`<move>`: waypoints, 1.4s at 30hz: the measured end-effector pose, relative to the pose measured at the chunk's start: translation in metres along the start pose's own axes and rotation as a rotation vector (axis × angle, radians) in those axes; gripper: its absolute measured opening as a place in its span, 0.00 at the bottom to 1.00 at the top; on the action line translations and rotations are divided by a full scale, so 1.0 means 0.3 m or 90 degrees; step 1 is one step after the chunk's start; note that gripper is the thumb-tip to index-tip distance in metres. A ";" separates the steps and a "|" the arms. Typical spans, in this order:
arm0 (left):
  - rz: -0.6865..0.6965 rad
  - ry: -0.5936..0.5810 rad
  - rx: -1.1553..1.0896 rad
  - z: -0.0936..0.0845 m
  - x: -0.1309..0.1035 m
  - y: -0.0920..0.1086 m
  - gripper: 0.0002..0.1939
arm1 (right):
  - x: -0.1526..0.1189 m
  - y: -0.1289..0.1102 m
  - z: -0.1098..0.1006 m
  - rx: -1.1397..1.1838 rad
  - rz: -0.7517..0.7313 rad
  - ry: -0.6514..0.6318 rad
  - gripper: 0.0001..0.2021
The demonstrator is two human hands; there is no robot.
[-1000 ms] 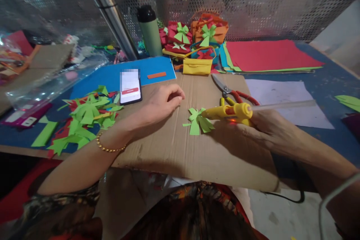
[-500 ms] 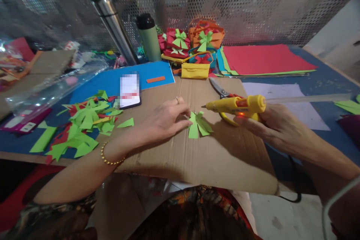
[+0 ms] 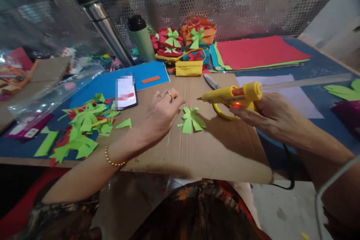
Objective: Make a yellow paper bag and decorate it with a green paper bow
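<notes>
My left hand (image 3: 164, 112) is just above the cardboard (image 3: 225, 153), its fingertips pinched together; whatever they hold, if anything, is too small to make out. Just to its right lies a light green paper bow (image 3: 192, 122) with fanned tails, apart from the fingers. A small green scrap sits at the bow's left edge. In my right hand (image 3: 272, 118) is a yellow hot glue gun (image 3: 236, 95) with a red light glowing and a clear glue stick (image 3: 303, 81) out of its back. Its nozzle points left, up and right of the bow.
Scissors (image 3: 211, 81) lie partly under the glue gun. Green and red paper scraps (image 3: 84, 120) are heaped at left beside a phone (image 3: 125, 92). Small paper bags (image 3: 189, 68), a green bottle (image 3: 142, 39), a steel flask (image 3: 105, 26) and coloured sheets (image 3: 261, 52) stand behind.
My left hand has come off the green paper bow, moving up and left with its fingers curling in. The glue gun is still in my right hand, barely shifted. The view has turned slightly.
</notes>
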State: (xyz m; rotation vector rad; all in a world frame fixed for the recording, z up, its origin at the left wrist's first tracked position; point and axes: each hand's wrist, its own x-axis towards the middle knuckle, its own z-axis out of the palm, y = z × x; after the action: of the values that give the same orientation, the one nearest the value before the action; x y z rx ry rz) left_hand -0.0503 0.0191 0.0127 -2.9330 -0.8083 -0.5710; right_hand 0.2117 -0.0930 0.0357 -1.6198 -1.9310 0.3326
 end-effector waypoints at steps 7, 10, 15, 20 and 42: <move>0.160 -0.081 -0.063 -0.023 -0.033 0.079 0.10 | 0.009 0.000 -0.009 0.002 -0.006 0.031 0.32; 0.211 -0.085 0.030 -0.011 -0.025 0.115 0.10 | 0.013 -0.003 -0.011 0.011 -0.014 0.019 0.30; 0.203 -0.039 0.066 -0.015 -0.033 0.130 0.15 | 0.007 0.001 -0.011 0.022 -0.013 0.023 0.30; 0.202 -0.027 0.012 -0.069 -0.102 0.099 0.12 | -0.001 0.015 -0.011 0.030 -0.017 0.034 0.29; 0.056 -0.005 -0.047 -0.027 -0.179 0.146 0.09 | -0.004 0.002 0.007 0.021 -0.011 -0.003 0.33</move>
State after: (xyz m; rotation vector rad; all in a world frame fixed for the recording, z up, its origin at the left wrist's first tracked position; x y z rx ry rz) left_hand -0.0737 -0.0459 0.0033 -3.0219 -0.6681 -0.5964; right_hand 0.2110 -0.0937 0.0333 -1.5824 -1.9314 0.3588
